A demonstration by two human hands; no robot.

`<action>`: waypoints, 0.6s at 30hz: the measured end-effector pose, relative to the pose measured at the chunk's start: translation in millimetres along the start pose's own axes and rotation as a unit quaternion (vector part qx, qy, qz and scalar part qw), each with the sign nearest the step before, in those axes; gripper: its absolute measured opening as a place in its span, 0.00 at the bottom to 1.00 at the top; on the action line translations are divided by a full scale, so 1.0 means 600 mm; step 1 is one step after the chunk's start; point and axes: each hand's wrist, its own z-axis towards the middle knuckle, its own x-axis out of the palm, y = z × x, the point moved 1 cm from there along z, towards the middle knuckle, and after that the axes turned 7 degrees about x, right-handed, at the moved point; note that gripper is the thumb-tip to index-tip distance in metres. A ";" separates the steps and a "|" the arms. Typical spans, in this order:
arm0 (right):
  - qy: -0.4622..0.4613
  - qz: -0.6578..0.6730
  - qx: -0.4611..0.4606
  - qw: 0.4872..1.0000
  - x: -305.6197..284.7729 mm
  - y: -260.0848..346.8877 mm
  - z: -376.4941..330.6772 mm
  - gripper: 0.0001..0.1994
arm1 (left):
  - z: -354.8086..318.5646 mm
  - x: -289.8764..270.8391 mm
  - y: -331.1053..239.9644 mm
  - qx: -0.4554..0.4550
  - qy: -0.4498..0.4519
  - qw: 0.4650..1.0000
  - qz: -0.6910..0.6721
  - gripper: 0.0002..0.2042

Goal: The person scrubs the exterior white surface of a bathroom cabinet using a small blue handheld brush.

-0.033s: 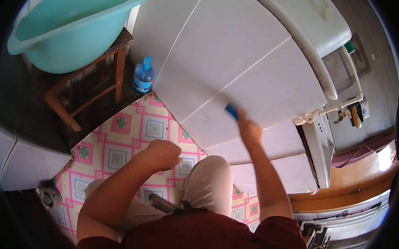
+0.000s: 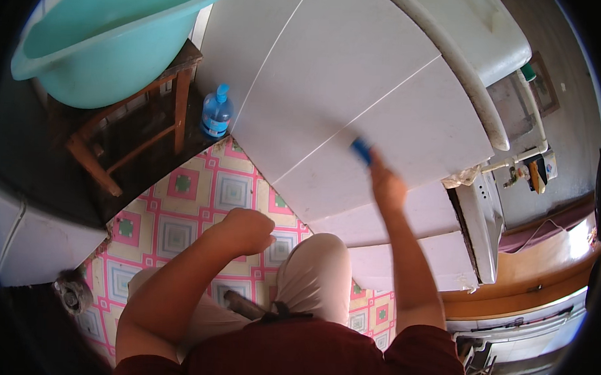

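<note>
My right hand (image 2: 387,190) is closed around a small blue block-like thing (image 2: 362,150), perhaps a brush, which motion blurs. It is held against or just over the pale grey tiled panel (image 2: 291,100), near a white joint line; I cannot tell if it touches. My left hand (image 2: 248,229) is curled into a fist above the patterned floor, in front of my left knee. Its inner fingers are turned away from view, so whatever it may hold is hidden.
A turquoise basin (image 2: 111,65) rests on a brown wooden stool (image 2: 180,108) at the far left. Beside it stands a blue pump bottle (image 2: 216,113). The white tub rim (image 2: 454,47) overhangs the panel; a white fixture (image 2: 484,215) and pipes (image 2: 535,117) are at the right.
My right hand has shifted slightly to the right and up along the panel with the blue block-like thing. The left hand has barely moved.
</note>
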 end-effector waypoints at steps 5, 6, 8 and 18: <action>-0.214 0.296 0.095 0.926 -0.278 -0.003 0.130 0.22 | 0.008 -0.011 -0.006 -0.008 0.023 1.000 -0.002 0.14; -0.234 0.315 0.069 0.917 -0.275 -0.006 0.138 0.22 | 0.009 -0.009 -0.005 -0.003 0.017 1.000 -0.006 0.14; -0.194 0.213 0.083 0.954 -0.237 0.010 0.128 0.23 | 0.009 -0.008 0.000 0.004 0.004 1.000 -0.015 0.13; 0.276 0.010 0.014 0.961 0.094 0.139 -0.014 0.23 | -0.018 -0.023 -0.006 -0.029 0.036 0.999 -0.005 0.15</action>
